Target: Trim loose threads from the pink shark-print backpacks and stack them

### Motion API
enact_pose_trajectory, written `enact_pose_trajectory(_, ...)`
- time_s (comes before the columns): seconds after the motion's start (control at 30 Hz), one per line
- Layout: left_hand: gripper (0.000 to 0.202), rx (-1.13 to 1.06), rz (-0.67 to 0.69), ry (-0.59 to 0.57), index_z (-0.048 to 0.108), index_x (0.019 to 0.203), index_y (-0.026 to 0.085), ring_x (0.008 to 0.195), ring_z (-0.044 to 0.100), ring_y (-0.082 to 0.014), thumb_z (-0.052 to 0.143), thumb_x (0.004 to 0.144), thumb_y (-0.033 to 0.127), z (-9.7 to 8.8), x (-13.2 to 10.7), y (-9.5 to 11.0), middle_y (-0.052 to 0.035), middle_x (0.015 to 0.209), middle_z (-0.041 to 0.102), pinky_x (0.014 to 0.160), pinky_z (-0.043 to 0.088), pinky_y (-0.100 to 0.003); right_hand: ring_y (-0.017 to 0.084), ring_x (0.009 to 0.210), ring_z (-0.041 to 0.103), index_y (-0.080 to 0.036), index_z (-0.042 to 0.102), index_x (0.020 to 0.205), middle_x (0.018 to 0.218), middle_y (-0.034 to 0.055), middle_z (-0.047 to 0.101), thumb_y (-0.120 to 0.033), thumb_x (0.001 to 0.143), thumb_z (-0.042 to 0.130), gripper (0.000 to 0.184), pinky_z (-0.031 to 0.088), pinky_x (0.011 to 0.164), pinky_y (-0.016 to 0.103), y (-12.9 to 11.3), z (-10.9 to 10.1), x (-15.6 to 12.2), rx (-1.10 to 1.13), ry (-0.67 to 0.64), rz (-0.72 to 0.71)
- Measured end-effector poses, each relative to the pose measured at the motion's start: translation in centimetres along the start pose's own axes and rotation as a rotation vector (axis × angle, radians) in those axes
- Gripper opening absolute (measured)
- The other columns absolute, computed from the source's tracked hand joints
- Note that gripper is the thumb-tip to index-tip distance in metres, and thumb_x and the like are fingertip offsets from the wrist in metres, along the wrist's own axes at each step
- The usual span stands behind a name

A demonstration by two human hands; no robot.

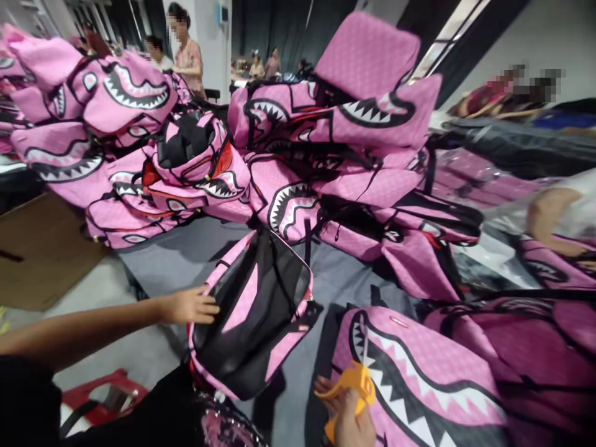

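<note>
A pink and black backpack lies tilted on the grey-covered table, its black back panel and straps facing up. My left hand grips its left edge, fingers curled over the pink side and thumb out of sight. At the lower right, my right hand is closed around orange-handled scissors, whose thin metal blade points away from me. Below and beside the blade is another pink backpack with a printed shark mouth. I cannot tell whether the blade touches it.
Pink shark-mouth backpacks form a heap along the far side of the grey table surface. Cardboard lies at the left, with a red stool below it. A co-worker's arm reaches in from the right. Other people are farther back.
</note>
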State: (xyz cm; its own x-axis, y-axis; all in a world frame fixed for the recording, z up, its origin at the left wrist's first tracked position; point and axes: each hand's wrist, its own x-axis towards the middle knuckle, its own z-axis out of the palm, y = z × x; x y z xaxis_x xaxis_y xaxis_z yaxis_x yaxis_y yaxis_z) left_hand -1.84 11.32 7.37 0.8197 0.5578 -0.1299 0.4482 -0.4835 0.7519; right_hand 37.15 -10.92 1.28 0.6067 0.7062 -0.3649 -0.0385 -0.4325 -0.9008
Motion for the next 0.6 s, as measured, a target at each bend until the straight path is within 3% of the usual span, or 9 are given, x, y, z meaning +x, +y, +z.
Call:
enact_pose_trajectory(0.1, 0.024, 0.152, -0.366, 0.161, 0.076, 0.099, 0.025, 0.121, 0.061, -0.0327, 0.062, 0.081, 0.03, 2.7, -2.3, -1.6, -0.0115, 0.117, 0.072, 0.118, 0.026, -0.058, 0.029, 0.075, 0.073, -0.013, 0.061, 0.089, 0.081, 0.0145, 0.073, -0.089, 0.071, 0.047, 0.079, 0.061, 0.071, 0.039, 0.7, -0.3, -1.6, -0.044, -0.088, 0.055)
enact_pose_trajectory(0.2, 0.048, 0.257, -0.489, 0.387, 0.057, 0.136, 0.019, 0.136, 0.048, -0.0305, 0.048, 0.093, 0.037, 6.6, -2.6, -0.4, -0.0137, 0.144, 0.054, 0.117, 0.031, -0.05, 0.024, 0.07, 0.071, -0.018, 0.058, 0.095, 0.076, 0.0083, 0.071, -0.083, 0.081, 0.04, 0.069, 0.058, 0.068, 0.036, 0.4, 0.0, -3.9, -0.175, -0.183, 0.005)
enact_pose_trajectory(0.3, 0.075, 0.483, -0.562, 0.488, 0.033, 0.153, 0.017, 0.148, 0.026, -0.0374, 0.057, 0.09, 0.047, 10.6, -0.5, 1.5, -0.0181, 0.161, 0.027, 0.116, 0.027, -0.056, 0.022, 0.07, 0.069, -0.019, 0.058, 0.097, 0.079, 0.0067, 0.07, -0.078, 0.087, 0.034, 0.064, 0.056, 0.07, 0.034, -1.2, 0.7, -5.9, -0.229, -0.364, -0.069)
enact_pose_trajectory(0.4, 0.075, 0.534, -0.697, 0.467, 0.033, 0.153, 0.015, 0.138, 0.039, -0.0415, 0.062, 0.088, 0.037, 12.0, 2.2, 1.5, -0.0232, 0.159, 0.027, 0.107, 0.036, -0.056, 0.02, 0.071, 0.067, -0.018, 0.062, 0.099, 0.079, 0.0057, 0.069, -0.072, 0.092, 0.031, 0.063, 0.053, 0.071, 0.031, -3.7, 1.6, -7.0, -0.323, -0.601, -0.141)
enact_pose_trajectory(0.5, 0.058, 0.287, -0.699, 0.543, 0.038, 0.151, 0.016, 0.128, 0.052, -0.0352, 0.05, 0.095, 0.028, 11.2, 2.9, 0.6, -0.0218, 0.153, 0.04, 0.104, 0.04, -0.05, 0.018, 0.063, 0.065, -0.018, 0.063, 0.108, 0.071, 0.002, 0.067, -0.069, 0.094, 0.031, 0.061, 0.05, 0.065, 0.028, -6.9, 2.9, -6.0, -0.532, -0.686, -0.193)
enact_pose_trajectory(0.6, 0.052, -0.341, -0.528, 0.513, 0.048, 0.143, 0.019, 0.11, 0.065, -0.0278, 0.043, 0.098, 0.046, 10.2, 1.0, 0.2, -0.0169, 0.134, 0.062, 0.093, 0.049, -0.041, 0.017, 0.056, 0.063, -0.018, 0.062, 0.112, 0.066, 0.0006, 0.066, -0.067, 0.095, 0.029, 0.061, 0.047, 0.058, 0.027, -10.2, 5.4, -2.2, -0.718, -0.765, -0.21)
